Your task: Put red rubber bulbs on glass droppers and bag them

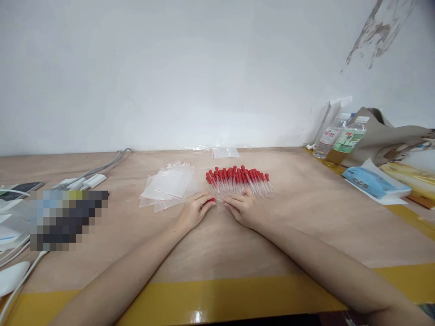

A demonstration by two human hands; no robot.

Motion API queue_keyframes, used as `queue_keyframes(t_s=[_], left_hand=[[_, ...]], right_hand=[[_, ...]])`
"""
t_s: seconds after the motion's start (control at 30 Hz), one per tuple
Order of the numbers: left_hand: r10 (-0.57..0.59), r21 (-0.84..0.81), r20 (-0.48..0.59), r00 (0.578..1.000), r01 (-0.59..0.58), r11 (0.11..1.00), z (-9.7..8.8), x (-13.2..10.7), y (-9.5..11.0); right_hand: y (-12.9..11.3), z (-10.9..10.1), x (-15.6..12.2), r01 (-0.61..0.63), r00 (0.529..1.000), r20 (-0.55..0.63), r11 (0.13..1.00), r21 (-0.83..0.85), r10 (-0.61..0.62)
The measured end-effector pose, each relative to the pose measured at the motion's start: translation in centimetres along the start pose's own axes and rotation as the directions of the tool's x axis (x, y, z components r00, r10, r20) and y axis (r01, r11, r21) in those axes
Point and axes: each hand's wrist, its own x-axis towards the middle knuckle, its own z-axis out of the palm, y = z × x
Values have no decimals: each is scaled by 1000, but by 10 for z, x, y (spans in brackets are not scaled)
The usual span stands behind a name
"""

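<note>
A glass dropper with a red rubber bulb (212,199) lies level between my two hands, close above the table. The fingers of my left hand (196,210) are closed on its red bulb. My right hand (243,210) has its fingers pressed together at the far end of the thin clear tube. Just beyond my right hand is a row of similar red-topped droppers (238,175), bulbs toward the wall and tubes toward me. To the left of them, behind my left hand, lies a loose pile of clear zip bags (168,183).
Another clear bag (225,153) lies by the wall. On the right are drink bottles (348,139), a blue tissue pack (375,182) and a grey-brown bag (377,131). Cables (105,164), white adapters (81,182) and a blurred-out item (68,219) occupy the left side.
</note>
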Motion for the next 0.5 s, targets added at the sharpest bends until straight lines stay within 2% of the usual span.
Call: queue_keyframes(t_s=[0.13, 0.23, 0.4, 0.5], left_hand=[[42, 14, 12, 999, -42, 999, -2, -2, 1], [97, 20, 59, 994, -98, 995, -3, -4, 2], [104, 67, 160, 982, -116, 991, 0, -5, 3], [90, 95, 163, 982, -107, 990, 0, -3, 4]], right_hand=[[5, 5, -1, 32, 999, 16, 997, 68, -33], [9, 6, -1, 81, 995, 42, 992, 102, -85], [7, -1, 1, 115, 988, 105, 993, -18, -112], [2, -2, 2, 135, 986, 107, 988, -77, -126]])
